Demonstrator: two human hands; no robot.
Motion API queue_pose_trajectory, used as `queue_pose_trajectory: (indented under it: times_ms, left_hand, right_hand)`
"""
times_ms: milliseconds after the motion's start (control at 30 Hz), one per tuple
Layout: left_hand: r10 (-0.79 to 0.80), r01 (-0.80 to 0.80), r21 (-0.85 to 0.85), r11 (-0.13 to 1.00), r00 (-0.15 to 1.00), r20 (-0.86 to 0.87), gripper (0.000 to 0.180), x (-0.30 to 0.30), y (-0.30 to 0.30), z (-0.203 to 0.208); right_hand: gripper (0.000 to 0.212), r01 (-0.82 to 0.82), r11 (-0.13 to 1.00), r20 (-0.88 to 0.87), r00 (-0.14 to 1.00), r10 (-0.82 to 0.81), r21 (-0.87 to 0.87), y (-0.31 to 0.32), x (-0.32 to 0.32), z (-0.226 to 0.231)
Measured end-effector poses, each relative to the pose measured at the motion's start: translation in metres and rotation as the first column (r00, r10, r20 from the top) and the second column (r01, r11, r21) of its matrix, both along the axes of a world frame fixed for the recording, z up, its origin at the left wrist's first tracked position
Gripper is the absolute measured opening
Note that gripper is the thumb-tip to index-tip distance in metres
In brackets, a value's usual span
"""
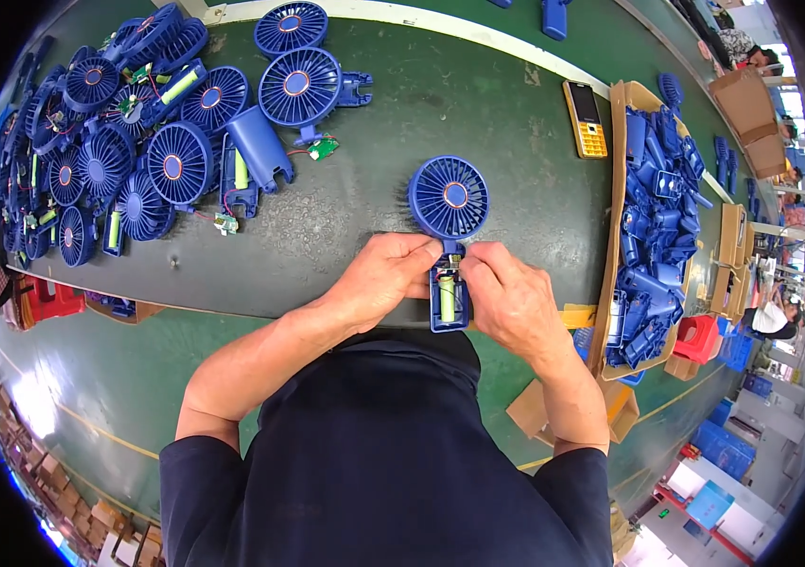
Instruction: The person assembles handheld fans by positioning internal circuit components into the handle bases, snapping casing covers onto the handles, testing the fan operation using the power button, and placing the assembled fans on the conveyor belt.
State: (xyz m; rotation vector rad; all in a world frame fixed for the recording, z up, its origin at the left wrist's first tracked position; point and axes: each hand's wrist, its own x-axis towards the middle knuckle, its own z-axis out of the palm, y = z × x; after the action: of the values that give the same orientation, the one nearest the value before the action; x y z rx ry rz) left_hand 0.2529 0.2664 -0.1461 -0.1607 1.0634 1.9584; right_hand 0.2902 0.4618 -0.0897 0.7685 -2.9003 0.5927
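A blue handheld fan lies at the near edge of the green table, its round head pointing away from me. Its handle is open, and a light green battery cell shows inside. My left hand is closed on the left side of the fan's neck, thumb against it. From the right, my right hand pinches at the top of the open handle, near small parts and wiring. Just what its fingertips hold is hidden.
A pile of blue fans, several with open handles and hanging circuit boards, covers the table's left. A cardboard box of blue plastic housings stands at the right edge. Beside it lies a yellow keypad phone.
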Motion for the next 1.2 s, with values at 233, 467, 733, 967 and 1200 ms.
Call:
queue_pose_trajectory:
  times_ms: [233,467,733,967,1200]
  left_hand:
    - [-0.049,0.048,-0.036,0.998,0.998,-0.028,0.036,0.0,0.0,-0.007]
    - [-0.064,0.063,-0.036,0.997,0.997,-0.05,0.036,0.0,0.001,-0.004]
    - [-0.04,0.04,-0.08,0.996,0.999,-0.007,0.033,-0.001,0.003,0.001]
    - [-0.133,0.129,-0.037,0.991,0.982,-0.132,0.035,-0.002,-0.003,-0.007]
    - [-0.106,0.103,-0.035,0.994,0.989,-0.104,0.037,0.0,-0.004,-0.009]
  right_hand:
    - [0.025,-0.026,0.993,0.008,1.0,0.025,0.111,-0.002,0.0,0.005]
    - [0.019,-0.062,0.971,0.019,0.998,0.059,0.229,-0.007,-0.001,0.013]
    - [0.012,-0.14,0.942,0.074,0.99,0.124,0.304,-0.011,-0.005,0.012]
    - [0.009,-0.075,0.996,0.148,0.987,0.066,0.057,0.0,-0.014,0.005]
    - [0.009,0.393,0.81,0.507,0.851,-0.141,-0.435,0.022,-0.014,-0.01]
